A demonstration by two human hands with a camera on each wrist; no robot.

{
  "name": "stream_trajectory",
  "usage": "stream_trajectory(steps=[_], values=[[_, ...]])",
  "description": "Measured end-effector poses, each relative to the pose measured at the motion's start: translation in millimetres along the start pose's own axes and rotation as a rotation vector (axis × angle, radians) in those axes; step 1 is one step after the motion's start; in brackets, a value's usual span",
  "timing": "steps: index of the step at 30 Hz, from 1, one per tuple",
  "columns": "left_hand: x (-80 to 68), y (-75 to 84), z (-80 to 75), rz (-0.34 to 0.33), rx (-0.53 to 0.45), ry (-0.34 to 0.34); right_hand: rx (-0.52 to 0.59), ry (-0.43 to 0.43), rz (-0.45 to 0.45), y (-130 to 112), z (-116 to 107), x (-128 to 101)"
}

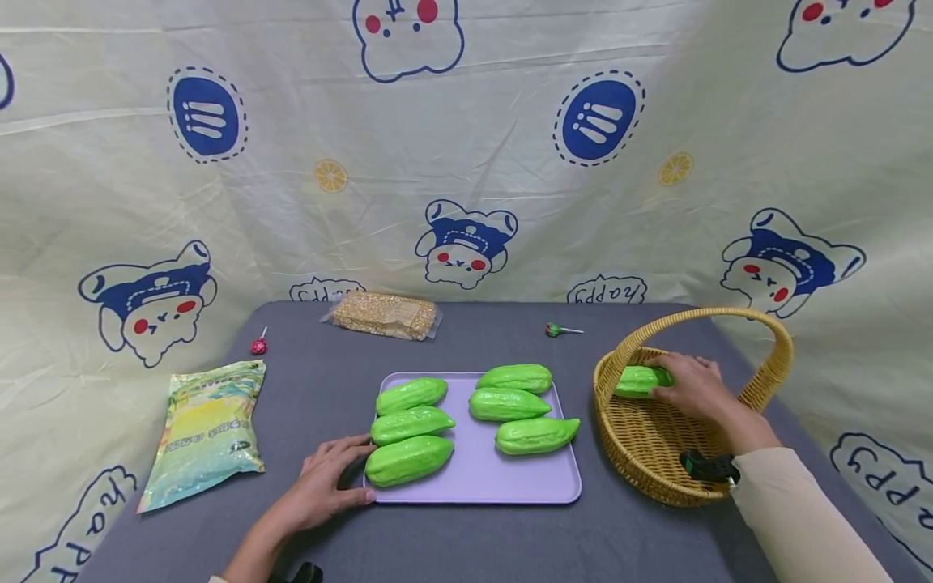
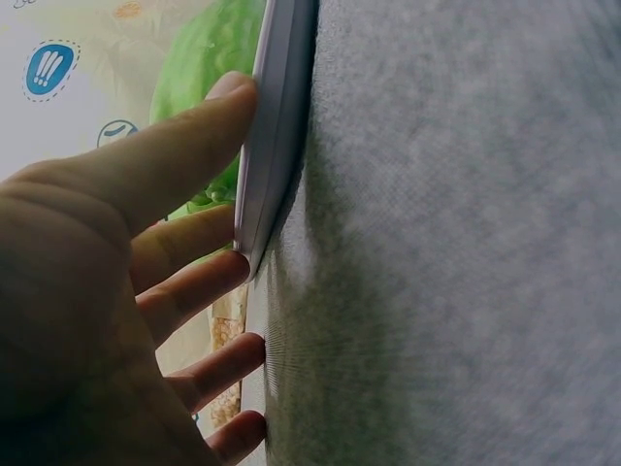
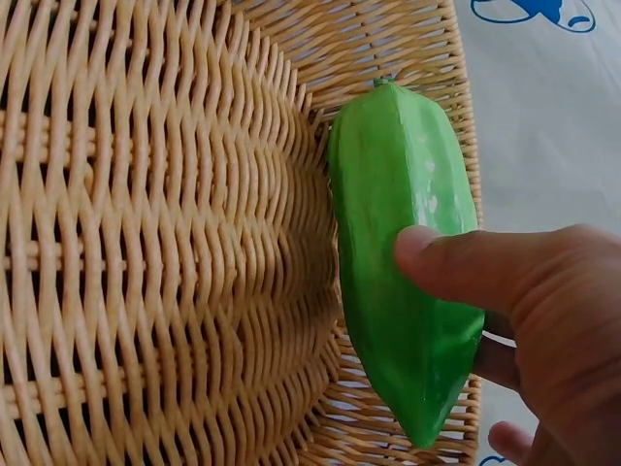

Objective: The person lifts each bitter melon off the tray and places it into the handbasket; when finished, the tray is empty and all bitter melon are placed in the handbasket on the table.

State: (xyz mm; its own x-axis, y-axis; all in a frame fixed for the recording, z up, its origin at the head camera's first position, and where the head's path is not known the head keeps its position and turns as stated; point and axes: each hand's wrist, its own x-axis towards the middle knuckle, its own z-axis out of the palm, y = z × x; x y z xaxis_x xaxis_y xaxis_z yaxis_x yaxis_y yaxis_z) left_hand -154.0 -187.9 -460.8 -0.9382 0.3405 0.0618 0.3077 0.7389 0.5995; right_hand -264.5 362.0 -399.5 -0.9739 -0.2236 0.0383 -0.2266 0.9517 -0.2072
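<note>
The thumb and fingers of the right hand [image 1: 692,390] pinch a green ribbed gourd [image 3: 388,243], thumb laid across its near face, inside the wicker basket [image 1: 636,476], close to the woven wall; whether the gourd touches the weave I cannot tell. The left hand [image 1: 324,483] has its fingers spread, thumb and nearest fingertips touching the rim of the lilac tray [image 1: 481,491], the outer two on the cloth beside it. On the tray lie six more gourds in two groups of three (one tip at the right pokes past the rim). Under everything is a grey cloth-covered table [image 1: 452,551], its weave plain in the left wrist view. A pastel packet [image 1: 207,437] lies at the left, a red lollipop [image 1: 258,346] just beyond it, a clear bag of yellow grains [image 1: 382,314] and a green lollipop [image 1: 552,329] along the back. Behind, a creased pale sheet [image 1: 466,162] printed with capped cartoon heads, blue badges and orange slices encloses the space.
</note>
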Motion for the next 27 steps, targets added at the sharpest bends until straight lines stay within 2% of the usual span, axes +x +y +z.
stream_trajectory(steps=[11, 22, 27], values=[[0.5, 0.2, 0.3, -0.018, 0.001, -0.010, -0.012, 0.000, 0.019, 8.7, 7.7, 3.2], [1.0, 0.5, 0.3, -0.023, 0.004, -0.012, -0.062, 0.075, 0.023, 10.8, 10.4, -0.2], [0.6, 0.3, 0.5, -0.016, 0.011, -0.003, -0.066, 0.071, 0.028, 10.3, 9.8, 0.0]])
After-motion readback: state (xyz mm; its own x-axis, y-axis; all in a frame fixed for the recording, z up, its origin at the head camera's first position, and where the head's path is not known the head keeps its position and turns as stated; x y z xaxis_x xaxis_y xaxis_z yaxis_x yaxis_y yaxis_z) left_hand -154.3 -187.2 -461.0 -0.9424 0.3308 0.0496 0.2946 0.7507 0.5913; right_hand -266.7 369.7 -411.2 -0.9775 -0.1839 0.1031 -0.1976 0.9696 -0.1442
